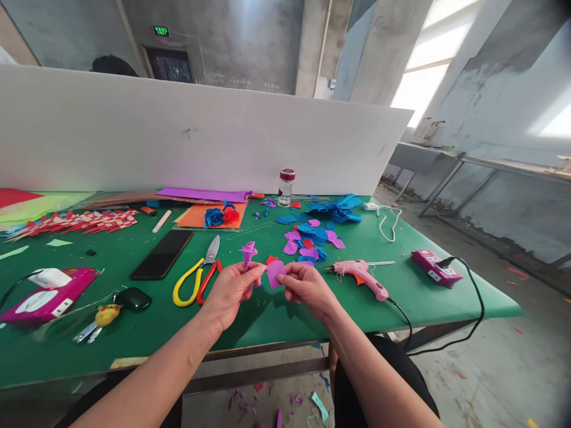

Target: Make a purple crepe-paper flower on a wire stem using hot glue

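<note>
My left hand (pixel 235 291) pinches the lower end of a purple paper flower (pixel 248 252), which stands upright above the fingers. Close beside it, my right hand (pixel 307 286) grips a purple paper petal (pixel 275 274) between thumb and fingers. The petal's left edge comes near my left fingertips; I cannot tell whether they touch. Left of my hands lie scissors (pixel 196 274) with one yellow and one red handle. A pink glue gun (pixel 362 274) rests right of my right hand. Behind my hands are loose purple, blue and red paper petals (pixel 292 236).
On the green table (pixel 263 321) lie a black phone (pixel 163 254), magenta power strips (pixel 436 267) and a keyring with a yellow charm (pixel 107 315). Finished paper roses (pixel 222 215) sit on orange paper. A red-capped jar (pixel 286 189) stands before a white board (pixel 232 142).
</note>
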Tool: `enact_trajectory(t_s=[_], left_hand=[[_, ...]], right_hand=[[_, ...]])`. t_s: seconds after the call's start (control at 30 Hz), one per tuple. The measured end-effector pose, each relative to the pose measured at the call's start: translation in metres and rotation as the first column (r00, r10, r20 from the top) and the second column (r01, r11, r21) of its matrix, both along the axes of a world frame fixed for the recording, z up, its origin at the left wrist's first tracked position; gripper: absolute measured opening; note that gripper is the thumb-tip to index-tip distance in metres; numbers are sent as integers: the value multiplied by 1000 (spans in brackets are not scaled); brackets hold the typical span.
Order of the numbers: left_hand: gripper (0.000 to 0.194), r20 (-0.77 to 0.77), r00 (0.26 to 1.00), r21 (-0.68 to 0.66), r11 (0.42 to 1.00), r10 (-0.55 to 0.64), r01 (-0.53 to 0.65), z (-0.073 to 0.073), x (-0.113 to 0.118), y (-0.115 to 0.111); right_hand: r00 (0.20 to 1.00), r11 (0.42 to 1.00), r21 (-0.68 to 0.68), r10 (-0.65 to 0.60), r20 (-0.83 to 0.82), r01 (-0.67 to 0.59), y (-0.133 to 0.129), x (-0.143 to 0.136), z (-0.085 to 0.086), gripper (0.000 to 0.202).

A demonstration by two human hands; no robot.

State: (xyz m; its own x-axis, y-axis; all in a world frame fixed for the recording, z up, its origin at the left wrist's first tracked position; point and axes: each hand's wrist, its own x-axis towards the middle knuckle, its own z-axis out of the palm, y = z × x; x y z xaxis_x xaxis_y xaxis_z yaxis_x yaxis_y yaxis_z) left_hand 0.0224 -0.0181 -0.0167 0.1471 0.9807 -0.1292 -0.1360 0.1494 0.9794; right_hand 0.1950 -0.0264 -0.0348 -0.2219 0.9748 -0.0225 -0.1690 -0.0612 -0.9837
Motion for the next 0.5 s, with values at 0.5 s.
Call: enact_trajectory(t_s=[0.5], left_hand=[[23,-331,944,92,995,-12,45,-6,7,-4]], right_hand=[[796,864,386,-469,383,324,-28,83,26,35]])
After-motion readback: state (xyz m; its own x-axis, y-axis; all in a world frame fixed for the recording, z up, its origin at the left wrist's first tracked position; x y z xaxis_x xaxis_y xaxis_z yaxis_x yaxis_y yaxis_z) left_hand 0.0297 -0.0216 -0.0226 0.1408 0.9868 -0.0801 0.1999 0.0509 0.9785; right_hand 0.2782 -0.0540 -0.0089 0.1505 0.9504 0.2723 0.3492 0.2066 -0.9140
